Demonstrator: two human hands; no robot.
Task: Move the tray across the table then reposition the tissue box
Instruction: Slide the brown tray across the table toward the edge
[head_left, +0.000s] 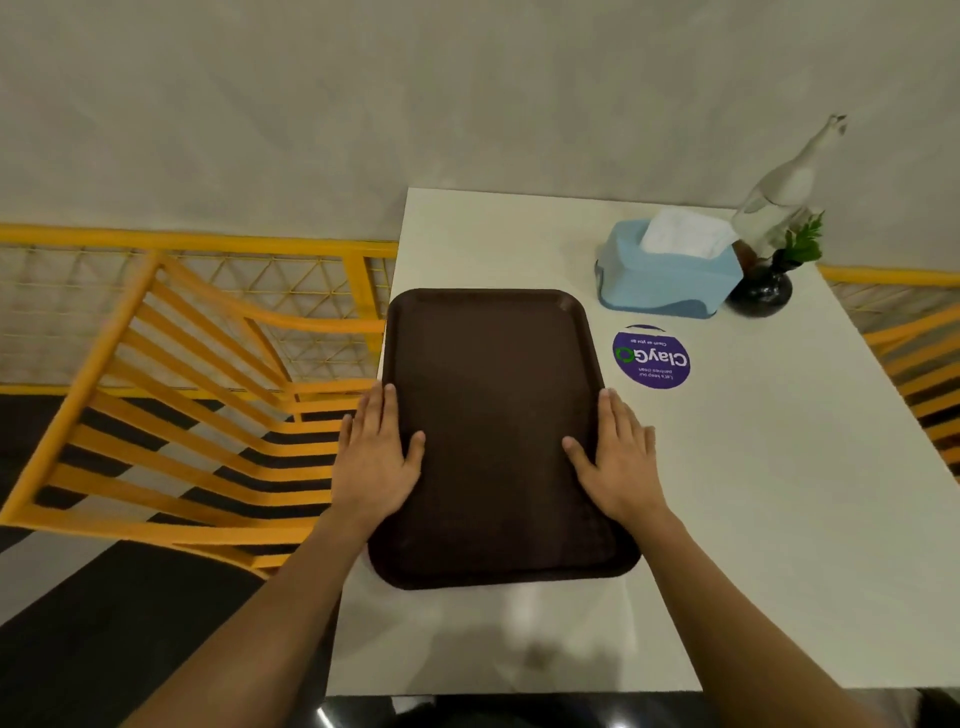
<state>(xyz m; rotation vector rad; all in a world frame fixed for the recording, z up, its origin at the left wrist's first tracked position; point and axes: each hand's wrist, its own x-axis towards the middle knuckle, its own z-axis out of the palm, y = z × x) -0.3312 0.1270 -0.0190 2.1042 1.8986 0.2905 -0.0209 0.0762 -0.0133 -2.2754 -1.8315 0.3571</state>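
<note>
The white desk (727, 467) carries the brown tray (493, 415) along its left edge, both hands pressed flat on its long rims, fingers (618, 415) spread, gripping nothing. A careless rightward shove could strike the blue tissue box (670, 280) or vase (761, 293).
</note>
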